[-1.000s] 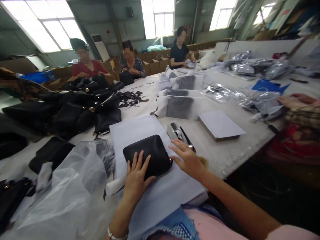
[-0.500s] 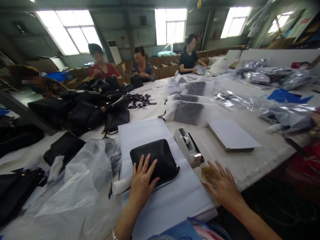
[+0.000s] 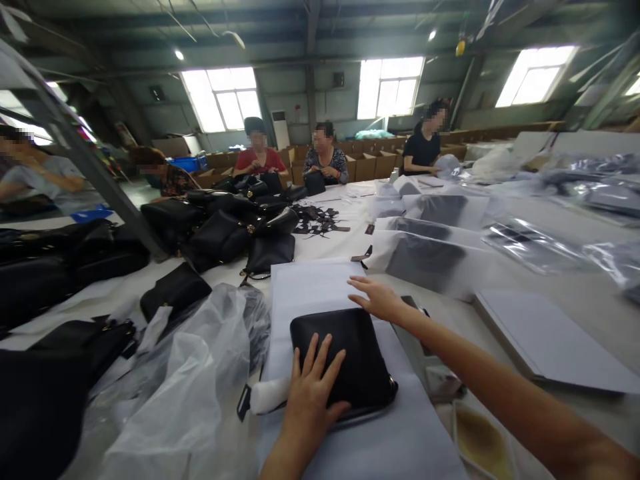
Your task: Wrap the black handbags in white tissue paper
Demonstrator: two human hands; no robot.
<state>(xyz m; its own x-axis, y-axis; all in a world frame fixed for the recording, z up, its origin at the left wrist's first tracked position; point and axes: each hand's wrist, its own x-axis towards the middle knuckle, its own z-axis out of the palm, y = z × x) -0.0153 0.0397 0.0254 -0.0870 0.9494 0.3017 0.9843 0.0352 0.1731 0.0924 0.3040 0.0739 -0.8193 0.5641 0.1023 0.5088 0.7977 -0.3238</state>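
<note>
A black bag [image 3: 357, 353] lies flat on a stack of white paper sheets [image 3: 310, 283]. My left hand [image 3: 315, 383] rests on the bag's left part, fingers spread. Beyond the bag's top edge, my right hand [image 3: 377, 298] is over the paper, its fingers apart and nothing in them. A white wrapped roll [image 3: 270, 396] with a dark tag [image 3: 243, 403] is at the bag's lower left. Under my right forearm, the tape dispenser [image 3: 443, 380] is partly hidden. A shallow dish with a yellowish pad [image 3: 480, 440] sits to the right of the paper.
Black bags [image 3: 217, 237] are heaped at the left, behind crumpled clear plastic [image 3: 190, 380]. Paper-wrapped bags [image 3: 425, 260] stand beyond my right hand. A white board stack [image 3: 555, 340] lies at the right. Several people sit across the table, near dark tags [image 3: 317, 220].
My right hand has moved from beside the yellowish pad up and left, over the paper beyond the bag. My left hand stays on the bag. The view has shifted, showing more at the left.
</note>
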